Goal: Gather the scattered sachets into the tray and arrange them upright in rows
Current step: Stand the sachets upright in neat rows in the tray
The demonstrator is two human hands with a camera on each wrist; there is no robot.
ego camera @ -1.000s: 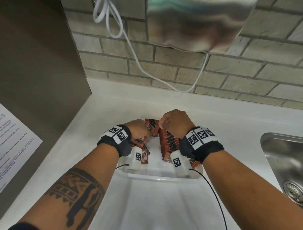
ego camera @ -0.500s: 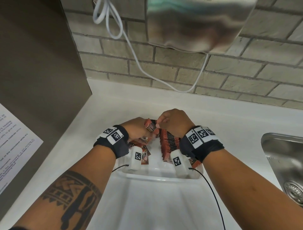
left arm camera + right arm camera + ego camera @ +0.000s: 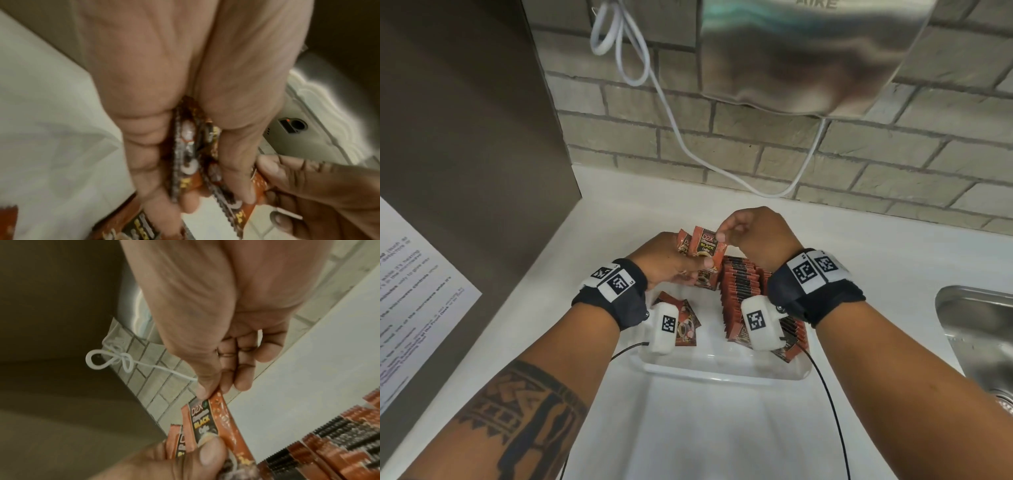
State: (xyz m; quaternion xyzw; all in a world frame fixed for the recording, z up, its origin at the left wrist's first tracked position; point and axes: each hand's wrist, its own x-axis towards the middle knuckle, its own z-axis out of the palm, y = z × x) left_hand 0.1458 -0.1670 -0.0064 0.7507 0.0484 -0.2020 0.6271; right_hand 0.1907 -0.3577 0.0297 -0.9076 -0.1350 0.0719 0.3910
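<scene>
Left hand grips a small bunch of coffee sachets above the clear plastic tray, thumb pressed across their faces. Right hand, at 3 o'clock of the left, pinches the top corner of the front sachet. A row of upright sachets stands in the tray at 5 o'clock of the hands; loose sachets lie flat at 7 o'clock.

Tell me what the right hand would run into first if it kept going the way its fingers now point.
The right hand points left, pinching the top corner of the front sachet. Straight on, it would probably meet the left hand and the sachets it holds; depth between the hands is unclear.
</scene>
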